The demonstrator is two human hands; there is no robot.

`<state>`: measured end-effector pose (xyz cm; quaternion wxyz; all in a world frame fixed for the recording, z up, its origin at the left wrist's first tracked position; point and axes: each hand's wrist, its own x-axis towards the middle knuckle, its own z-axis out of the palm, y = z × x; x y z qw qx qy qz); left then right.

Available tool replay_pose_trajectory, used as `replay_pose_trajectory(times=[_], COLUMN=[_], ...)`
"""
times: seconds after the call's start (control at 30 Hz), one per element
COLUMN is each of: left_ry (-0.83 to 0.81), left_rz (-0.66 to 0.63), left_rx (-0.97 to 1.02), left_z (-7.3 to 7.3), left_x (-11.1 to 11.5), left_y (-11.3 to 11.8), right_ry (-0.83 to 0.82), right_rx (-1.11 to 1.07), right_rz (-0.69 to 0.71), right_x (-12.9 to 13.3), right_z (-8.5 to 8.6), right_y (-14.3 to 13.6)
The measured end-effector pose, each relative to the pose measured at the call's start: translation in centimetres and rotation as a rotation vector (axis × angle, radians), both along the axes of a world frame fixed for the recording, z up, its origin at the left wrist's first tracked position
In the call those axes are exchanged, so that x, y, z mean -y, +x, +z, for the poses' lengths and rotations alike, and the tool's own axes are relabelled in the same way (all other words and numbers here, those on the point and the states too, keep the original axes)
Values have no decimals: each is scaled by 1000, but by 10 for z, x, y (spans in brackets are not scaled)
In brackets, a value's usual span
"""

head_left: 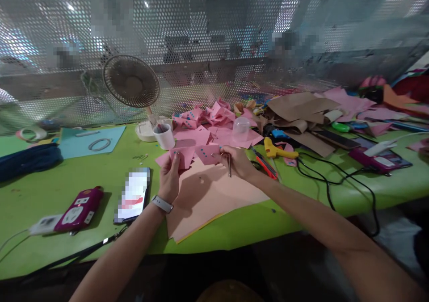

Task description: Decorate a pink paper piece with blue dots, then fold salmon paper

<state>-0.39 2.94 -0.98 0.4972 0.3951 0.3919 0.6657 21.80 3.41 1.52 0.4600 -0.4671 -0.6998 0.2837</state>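
Note:
My left hand (170, 177), with a watch on its wrist, pinches a folded pink paper piece (183, 157) between thumb and fingers. The pink paper carries small blue dots and has a jagged lower edge. My right hand (237, 161) has its fingers closed at the right end of the paper. A thin metal stick (229, 167) points down from the right hand; its kind is unclear. Both hands are raised over peach paper sheets (214, 195) lying on the green tabletop (231, 230).
Behind my hands are a white cup (164, 136), a clear plastic cup (241, 130) and crumpled pink papers (219, 110). A yellow glue gun (279, 150) with a black cord lies right. A phone (134, 195), a purple device (80, 210) and a fan (131, 82) stand left.

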Motion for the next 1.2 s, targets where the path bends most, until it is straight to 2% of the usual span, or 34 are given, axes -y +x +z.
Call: replay_pose_trajectory(times=[0.17,0.27,0.37,0.6,0.73,0.83,0.93,1.0,1.07,1.2], left_ry=[26,47,55,36,-12,-26,-36,-43,-42,-21], left_rz=[177,239,218,173,151,134,128,121,123,116], left_rx=[5,-13,-58,-220,-253,-252,-240,-228,-223,-221], left_z=[1,2,0,-9,-15,-16,-13,-10,-8,-7], left_x=[-3,-4,-2,3,4,4,6,7,8,8], left_y=[-3,-4,-3,0,-1,0,0,1,1,0], right_ry=[-242,-222,-195,-274,-244,-198,-164,-185,-224,-276], right_rx=[-159,-208,-241,-302,-479,-546,-552,-556,-565,-562], right_rz=[167,171,139,114,8,-93,-187,-176,-133,-58], right_x=[0,-9,-24,-57,-81,-109,-141,-158,-166,-153], right_z=[11,18,25,31,33,46,68,81,86,73], right_y=[-5,-2,-2,-13,-15,-21,-34,-44,-52,-51])
